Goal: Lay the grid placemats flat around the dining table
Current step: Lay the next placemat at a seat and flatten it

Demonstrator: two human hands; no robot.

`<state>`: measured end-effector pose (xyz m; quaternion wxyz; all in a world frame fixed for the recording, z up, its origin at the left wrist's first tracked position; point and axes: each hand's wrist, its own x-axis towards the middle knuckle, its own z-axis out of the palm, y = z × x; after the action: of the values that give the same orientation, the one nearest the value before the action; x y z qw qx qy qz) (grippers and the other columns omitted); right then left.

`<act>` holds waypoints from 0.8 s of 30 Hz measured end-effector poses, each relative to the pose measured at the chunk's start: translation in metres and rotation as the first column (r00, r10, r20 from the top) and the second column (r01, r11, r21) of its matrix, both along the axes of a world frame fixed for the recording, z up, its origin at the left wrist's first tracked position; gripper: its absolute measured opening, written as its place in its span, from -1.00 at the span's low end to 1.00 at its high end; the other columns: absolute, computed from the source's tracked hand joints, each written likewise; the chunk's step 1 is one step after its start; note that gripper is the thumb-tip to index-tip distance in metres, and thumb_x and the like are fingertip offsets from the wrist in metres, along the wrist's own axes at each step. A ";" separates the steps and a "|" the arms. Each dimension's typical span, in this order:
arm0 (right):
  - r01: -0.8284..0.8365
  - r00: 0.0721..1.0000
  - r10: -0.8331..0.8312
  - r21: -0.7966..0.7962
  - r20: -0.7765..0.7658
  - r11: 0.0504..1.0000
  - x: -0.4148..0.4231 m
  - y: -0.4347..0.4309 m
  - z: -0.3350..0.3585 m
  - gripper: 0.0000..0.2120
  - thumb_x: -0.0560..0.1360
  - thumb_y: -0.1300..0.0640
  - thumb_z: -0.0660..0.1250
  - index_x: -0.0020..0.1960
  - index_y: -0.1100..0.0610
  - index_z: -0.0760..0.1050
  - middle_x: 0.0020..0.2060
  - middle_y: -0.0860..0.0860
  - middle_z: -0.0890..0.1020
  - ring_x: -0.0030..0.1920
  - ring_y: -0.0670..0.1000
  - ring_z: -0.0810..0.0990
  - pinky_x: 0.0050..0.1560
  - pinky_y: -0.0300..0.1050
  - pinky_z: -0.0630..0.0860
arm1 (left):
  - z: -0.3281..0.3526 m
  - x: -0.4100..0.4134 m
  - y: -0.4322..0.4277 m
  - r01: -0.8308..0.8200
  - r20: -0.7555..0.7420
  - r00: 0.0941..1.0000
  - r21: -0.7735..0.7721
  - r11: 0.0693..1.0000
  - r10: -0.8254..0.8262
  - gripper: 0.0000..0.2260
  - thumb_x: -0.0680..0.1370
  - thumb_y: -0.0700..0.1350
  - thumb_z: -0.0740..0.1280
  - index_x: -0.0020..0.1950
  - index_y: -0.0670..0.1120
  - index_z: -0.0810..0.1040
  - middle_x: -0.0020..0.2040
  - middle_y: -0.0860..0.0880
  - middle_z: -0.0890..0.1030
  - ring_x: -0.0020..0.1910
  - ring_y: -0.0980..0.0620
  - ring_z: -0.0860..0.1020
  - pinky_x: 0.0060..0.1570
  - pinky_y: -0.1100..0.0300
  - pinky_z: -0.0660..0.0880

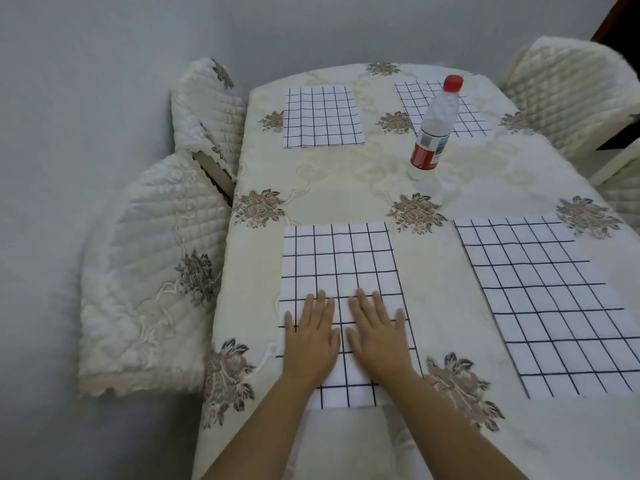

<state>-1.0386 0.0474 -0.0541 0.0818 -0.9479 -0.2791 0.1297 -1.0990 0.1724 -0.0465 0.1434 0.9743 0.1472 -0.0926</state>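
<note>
Slippage is our main worry: the near-left placemat (341, 258) lies on the embroidered tablecloth (346, 188) close to the table's edge, so uneven pushing from us could skew or wrinkle it instead of flattening it. Our left hand (313, 336) presses palm-down on its near half, fingers straight and lightly spread, little finger out widest. Just beside it our right hand (375, 332) mirrors that, thumbs almost meeting, and the near-right placemat (554, 299) lies flat well apart.

I see my left hand (312, 336) and right hand (376, 336) pressing flat on the near-left placemat (341, 265), three more placemats laid around.
</note>
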 end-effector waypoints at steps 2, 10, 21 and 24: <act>0.059 0.997 -0.058 -0.018 0.041 0.998 0.004 -0.024 -0.006 -0.40 0.53 -0.19 -0.18 0.48 0.05 0.13 0.47 -0.01 0.21 0.45 0.08 0.19 0.26 0.32 0.28 | -0.005 -0.017 0.012 -0.039 -0.009 0.999 0.029 0.999 0.039 -0.54 0.51 0.03 0.04 0.33 -0.08 0.45 0.36 -0.12 0.44 0.31 -0.11 0.44 0.06 -0.25 0.45; 0.258 0.965 -0.263 0.173 0.006 0.951 0.012 -0.071 -0.002 -0.33 0.45 -0.16 -0.28 0.50 0.09 -0.03 0.50 -0.03 0.01 0.51 0.01 -0.02 0.43 0.20 -0.11 | -0.012 -0.068 0.057 -0.273 0.046 0.961 0.037 0.961 0.272 -0.38 0.48 0.10 -0.17 0.45 -0.13 0.25 0.48 -0.10 0.21 0.45 -0.11 0.23 0.31 -0.24 0.20; 0.024 0.999 -0.029 0.103 0.045 0.994 -0.041 -0.036 -0.005 -0.51 0.51 -0.06 0.03 0.42 0.02 0.23 0.41 -0.02 0.35 0.43 0.02 0.15 0.22 0.34 0.25 | -0.002 -0.039 -0.036 0.006 0.077 0.997 -0.025 1.000 -0.004 -0.54 0.49 0.03 0.06 0.37 -0.07 0.30 0.37 -0.05 0.43 0.37 -0.02 0.36 0.10 -0.17 0.49; 0.053 0.997 -0.056 0.054 0.056 0.997 -0.025 -0.066 -0.006 -0.49 0.51 -0.07 -0.01 0.42 0.04 0.28 0.43 -0.03 0.29 0.46 0.05 0.17 0.23 0.34 0.26 | -0.015 -0.051 -0.015 -0.043 0.064 0.997 0.028 0.999 0.041 -0.52 0.49 0.01 0.06 0.38 -0.09 0.37 0.40 -0.08 0.40 0.39 -0.04 0.29 0.13 -0.26 0.39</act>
<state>-1.0634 -0.0182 -0.0599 0.1019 -0.9560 -0.2589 0.0927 -1.1502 0.1575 -0.0616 0.1357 0.9754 0.1643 -0.0563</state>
